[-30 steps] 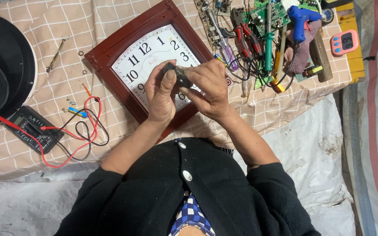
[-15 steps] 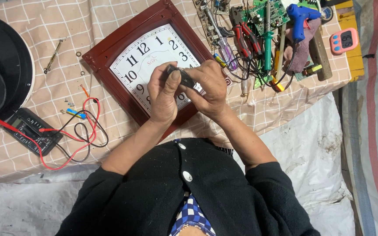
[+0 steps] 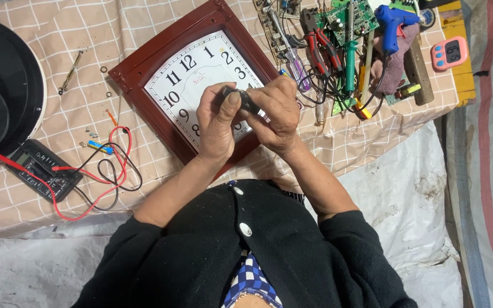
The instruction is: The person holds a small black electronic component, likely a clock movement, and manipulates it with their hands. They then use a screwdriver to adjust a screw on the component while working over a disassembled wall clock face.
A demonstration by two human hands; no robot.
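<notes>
We've got our left hand (image 3: pixel 217 122) and right hand (image 3: pixel 278 114) both pinching a small black part (image 3: pixel 241 98), held just above the white face of the square red-framed clock (image 3: pixel 172 63). Multimeter (image 3: pixel 44 169) w/ red and black leads lies left; pliers (image 3: pixel 318 40) and screwdrivers (image 3: pixel 349 63) lie to the right.

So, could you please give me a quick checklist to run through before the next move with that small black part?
1. Small black part held by both hands: ok.
2. Left hand grip firm: cannot tell.
3. Right hand steadies the part: ok.
4. Square clock lies flat under the hands: ok.
5. Screwdriver within reach at right: ok.
6. Loose screws beside the red leads accounted for: cannot tell.
</notes>
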